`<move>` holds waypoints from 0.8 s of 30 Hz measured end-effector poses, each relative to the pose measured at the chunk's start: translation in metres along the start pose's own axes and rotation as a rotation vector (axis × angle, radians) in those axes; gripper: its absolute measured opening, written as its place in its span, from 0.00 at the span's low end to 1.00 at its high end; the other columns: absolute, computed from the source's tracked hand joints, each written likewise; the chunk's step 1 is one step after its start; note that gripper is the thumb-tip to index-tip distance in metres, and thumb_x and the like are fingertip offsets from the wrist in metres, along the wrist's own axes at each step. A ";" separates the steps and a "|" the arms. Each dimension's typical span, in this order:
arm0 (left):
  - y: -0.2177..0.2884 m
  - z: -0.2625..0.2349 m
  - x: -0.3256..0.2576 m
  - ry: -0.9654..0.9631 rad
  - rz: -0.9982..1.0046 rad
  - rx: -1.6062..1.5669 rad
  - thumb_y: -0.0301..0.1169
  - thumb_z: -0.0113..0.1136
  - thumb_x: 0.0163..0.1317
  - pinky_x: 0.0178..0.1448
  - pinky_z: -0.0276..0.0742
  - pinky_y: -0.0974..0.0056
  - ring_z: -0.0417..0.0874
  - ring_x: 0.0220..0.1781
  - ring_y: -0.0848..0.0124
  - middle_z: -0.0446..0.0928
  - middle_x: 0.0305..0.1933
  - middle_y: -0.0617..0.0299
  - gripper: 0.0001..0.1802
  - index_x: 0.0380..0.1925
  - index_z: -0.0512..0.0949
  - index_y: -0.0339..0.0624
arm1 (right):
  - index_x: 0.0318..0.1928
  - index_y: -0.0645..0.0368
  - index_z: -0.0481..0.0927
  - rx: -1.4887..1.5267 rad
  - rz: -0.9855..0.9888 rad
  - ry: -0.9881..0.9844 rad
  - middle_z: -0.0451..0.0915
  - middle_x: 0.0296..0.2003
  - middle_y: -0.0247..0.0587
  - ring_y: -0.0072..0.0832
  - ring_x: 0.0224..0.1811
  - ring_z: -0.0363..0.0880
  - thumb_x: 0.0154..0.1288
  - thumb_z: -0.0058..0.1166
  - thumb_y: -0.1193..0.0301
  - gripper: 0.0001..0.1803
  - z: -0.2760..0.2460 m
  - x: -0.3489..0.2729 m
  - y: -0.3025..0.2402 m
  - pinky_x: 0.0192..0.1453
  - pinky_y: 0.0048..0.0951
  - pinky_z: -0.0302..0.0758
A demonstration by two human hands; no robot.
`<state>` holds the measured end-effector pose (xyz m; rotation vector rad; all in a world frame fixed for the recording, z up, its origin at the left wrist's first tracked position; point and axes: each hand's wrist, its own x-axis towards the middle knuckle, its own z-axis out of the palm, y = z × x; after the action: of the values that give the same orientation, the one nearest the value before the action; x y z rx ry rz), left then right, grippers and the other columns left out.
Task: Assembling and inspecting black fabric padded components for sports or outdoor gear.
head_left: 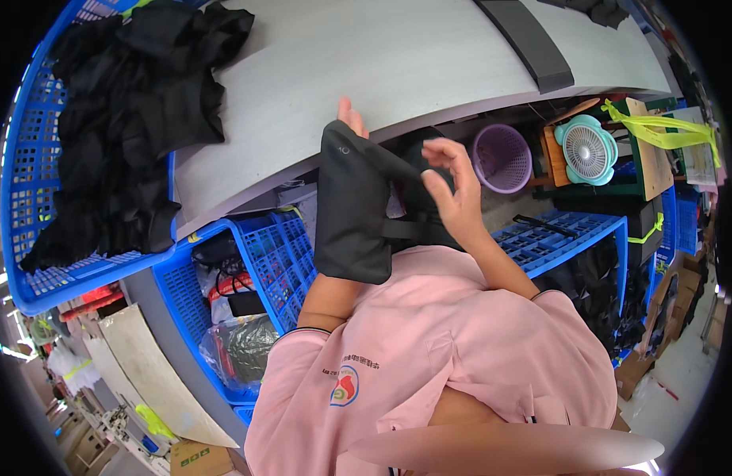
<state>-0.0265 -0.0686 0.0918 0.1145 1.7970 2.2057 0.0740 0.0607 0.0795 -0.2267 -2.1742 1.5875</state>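
A black cloth piece (352,214), long and padded-looking with a small pale mark near its far end, covers most of my left forearm. Whether the arm runs inside it or behind it, I cannot tell. Past its far end, by the table edge, the outstretched fingers of my left hand (351,117) show; the palm is hidden. To the right, my right hand (459,192) is raised, thumb and fingers apart, with nothing visible between them. A black strip (394,164) reaches from the cloth toward these fingers, and a lower black band (417,231) crosses in front of my pink shirt.
A grey-white table (326,59) spans the far side, bearing a dark flat bar (528,44). Black garments (144,95) overflow a blue basket (33,170) at left. Another blue crate (275,258) holds bagged things. A purple bin (502,159), turquoise fan (586,149) and blue rack (568,238) stand right.
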 end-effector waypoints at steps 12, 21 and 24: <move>-0.028 -0.004 -0.026 -0.048 -0.013 -0.132 0.39 0.44 0.77 0.77 0.59 0.62 0.61 0.76 0.61 0.59 0.74 0.47 0.30 0.71 0.56 0.31 | 0.57 0.64 0.74 -0.276 -0.294 0.278 0.83 0.34 0.42 0.31 0.30 0.83 0.62 0.65 0.77 0.23 0.024 0.021 -0.002 0.34 0.27 0.78; -0.009 -0.023 -0.054 -0.489 0.608 1.014 0.37 0.47 0.75 0.77 0.59 0.60 0.66 0.72 0.61 0.63 0.73 0.50 0.28 0.70 0.61 0.33 | 0.47 0.64 0.79 -0.258 -0.111 -0.221 0.77 0.43 0.53 0.51 0.45 0.78 0.60 0.51 0.78 0.14 0.004 0.028 0.018 0.48 0.41 0.77; -0.008 -0.019 -0.046 -0.505 0.620 0.963 0.36 0.48 0.74 0.76 0.59 0.59 0.66 0.71 0.60 0.64 0.71 0.50 0.27 0.68 0.62 0.33 | 0.41 0.67 0.79 0.075 0.050 -0.150 0.76 0.34 0.45 0.34 0.38 0.77 0.59 0.55 0.78 0.09 -0.004 0.028 0.013 0.43 0.32 0.74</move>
<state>0.0143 -0.0976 0.0860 1.4228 2.4886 1.1521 0.0496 0.0789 0.0752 -0.1439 -2.2307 1.7612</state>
